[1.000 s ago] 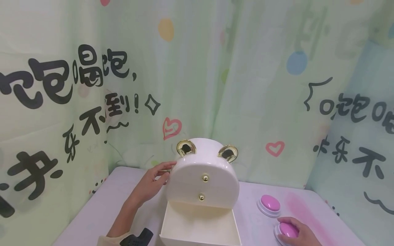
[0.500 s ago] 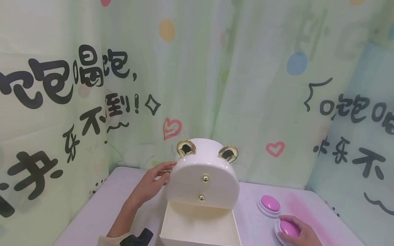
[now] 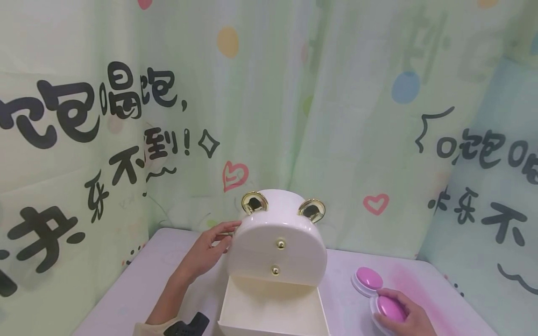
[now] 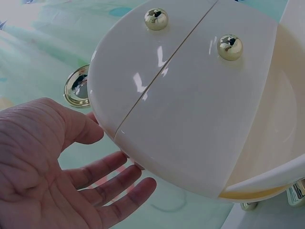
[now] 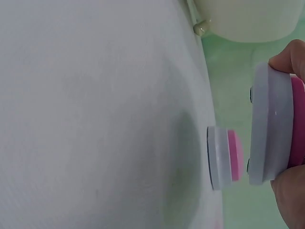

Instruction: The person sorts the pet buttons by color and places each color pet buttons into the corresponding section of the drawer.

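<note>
A white round-topped drawer box with gold knobs and two gold eye-like rings stands on the table, its bottom drawer pulled out. Along the box's left side, my left hand rests its fingertips, the fingers loosely extended in the left wrist view. Thumb and fingers of my right hand grip a pink-and-white push button by its white rim. In the right wrist view, small dark feet show under its base, which is raised off the tabletop. A second pink-and-white push button sits just behind it.
The white tabletop carries a pink smear at the right. Curtains with black lettering, hearts and coloured dots hang behind and at both sides. A dark wrist strap is on the left forearm.
My right hand has shifted slightly left and away from me with the gripped push button, closer to the second one. The left hand and the box have stayed put.
</note>
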The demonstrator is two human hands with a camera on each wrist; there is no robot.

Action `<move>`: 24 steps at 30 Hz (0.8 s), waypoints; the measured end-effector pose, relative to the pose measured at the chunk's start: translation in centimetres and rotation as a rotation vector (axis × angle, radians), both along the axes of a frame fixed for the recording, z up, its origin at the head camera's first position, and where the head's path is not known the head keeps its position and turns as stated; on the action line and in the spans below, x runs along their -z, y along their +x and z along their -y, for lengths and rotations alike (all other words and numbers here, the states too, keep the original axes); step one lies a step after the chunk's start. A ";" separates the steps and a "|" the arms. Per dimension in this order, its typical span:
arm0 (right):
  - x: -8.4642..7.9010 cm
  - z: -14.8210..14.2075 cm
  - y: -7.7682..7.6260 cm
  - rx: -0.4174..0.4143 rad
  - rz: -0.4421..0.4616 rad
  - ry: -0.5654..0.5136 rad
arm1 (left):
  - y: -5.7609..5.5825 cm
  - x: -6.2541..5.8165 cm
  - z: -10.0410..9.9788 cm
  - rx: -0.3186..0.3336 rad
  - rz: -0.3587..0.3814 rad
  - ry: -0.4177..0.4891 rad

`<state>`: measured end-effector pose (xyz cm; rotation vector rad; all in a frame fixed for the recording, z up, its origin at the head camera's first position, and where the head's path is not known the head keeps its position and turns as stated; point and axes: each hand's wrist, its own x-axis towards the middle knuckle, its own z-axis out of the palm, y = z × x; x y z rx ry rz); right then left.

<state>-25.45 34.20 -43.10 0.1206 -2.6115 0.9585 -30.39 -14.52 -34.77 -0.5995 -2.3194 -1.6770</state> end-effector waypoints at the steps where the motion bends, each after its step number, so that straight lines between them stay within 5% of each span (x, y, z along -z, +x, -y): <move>1: -0.1 0.2 0.2 -0.006 -0.040 -0.003 | 0.0 0.0 0.0 -0.001 -0.001 -0.001; 16: -1.3 4.2 1.9 -0.111 -0.191 -0.075 | 0.1 -0.1 -0.1 -0.003 -0.016 0.004; 19: -1.4 4.8 2.0 -0.163 -0.314 -0.024 | 0.2 -0.1 -0.1 -0.005 -0.016 0.008; 24: -1.3 5.2 1.1 -0.354 -0.644 0.080 | 0.3 -0.2 -0.2 0.006 -0.015 0.011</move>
